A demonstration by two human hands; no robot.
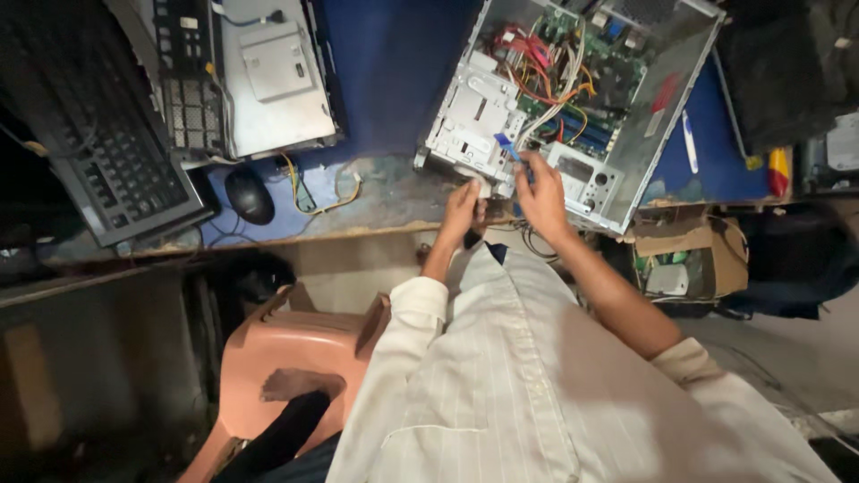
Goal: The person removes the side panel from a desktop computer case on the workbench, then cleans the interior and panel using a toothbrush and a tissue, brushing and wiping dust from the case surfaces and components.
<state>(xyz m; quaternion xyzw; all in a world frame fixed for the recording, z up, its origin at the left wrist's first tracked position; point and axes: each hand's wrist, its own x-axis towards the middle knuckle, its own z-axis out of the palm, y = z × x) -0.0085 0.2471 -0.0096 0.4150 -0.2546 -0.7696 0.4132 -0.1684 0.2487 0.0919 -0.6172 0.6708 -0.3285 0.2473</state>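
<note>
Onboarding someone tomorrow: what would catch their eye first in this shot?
The open computer case at the top right, lying on its side on the blue bench with red and orange wires spilling over its board. Both hands meet at its near edge: the right hand pinches a small blue part, the left hand grips something pale beside it. At far left lies a black keyboard.

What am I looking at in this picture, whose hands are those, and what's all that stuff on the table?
The camera sits on a person's head and looks down, so you see their own pale striped shirt and two bare hands. The left hand grips a small pale part; the right hand pinches a small blue piece. Both work at the edge of an opened computer case, full of coloured wires. On the blue-covered table also lie a second grey case, a black keyboard and a black mouse. A pink plastic chair stands below.
</note>
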